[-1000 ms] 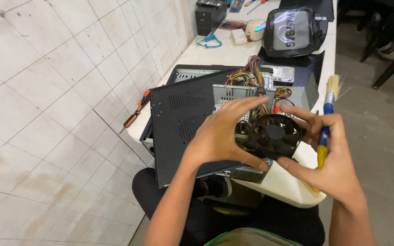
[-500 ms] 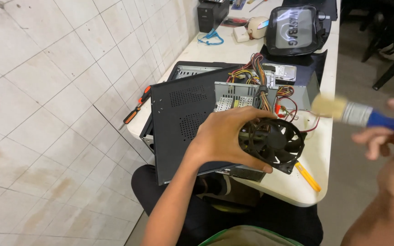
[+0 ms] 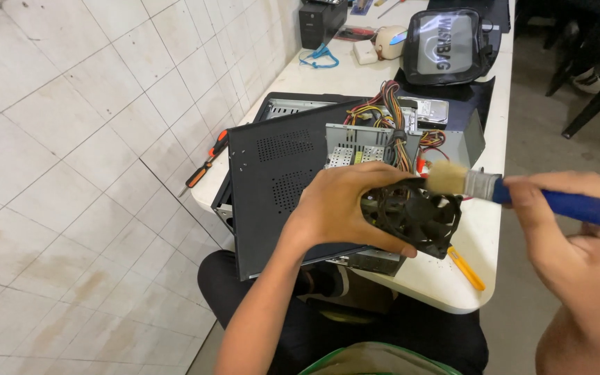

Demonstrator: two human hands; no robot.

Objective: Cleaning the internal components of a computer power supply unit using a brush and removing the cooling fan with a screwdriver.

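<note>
My left hand [image 3: 345, 208] grips a black square cooling fan [image 3: 417, 216] and holds it above the open computer case [image 3: 355, 149]. In my right hand [image 3: 578, 250] is a paintbrush with a blue handle [image 3: 578, 206]; its pale bristles [image 3: 446, 178] rest at the fan's upper edge. A black perforated side panel [image 3: 279, 180] leans on the case beside my left wrist. Coloured cables [image 3: 383, 104] spill out of the case behind the fan.
The white table [image 3: 484, 229] runs along a tiled wall on the left. On it lie an orange-handled screwdriver [image 3: 206, 161], a yellow tool [image 3: 467, 269], a clear black-trimmed bag [image 3: 449, 45], a small black box [image 3: 321, 21] and a blue strap [image 3: 319, 57]. Chair legs [image 3: 592, 90] stand at right.
My right hand pulled away from the fan with the brush, turned it, and now brings the bristles to the fan's top edge. My left hand keeps holding the fan.
</note>
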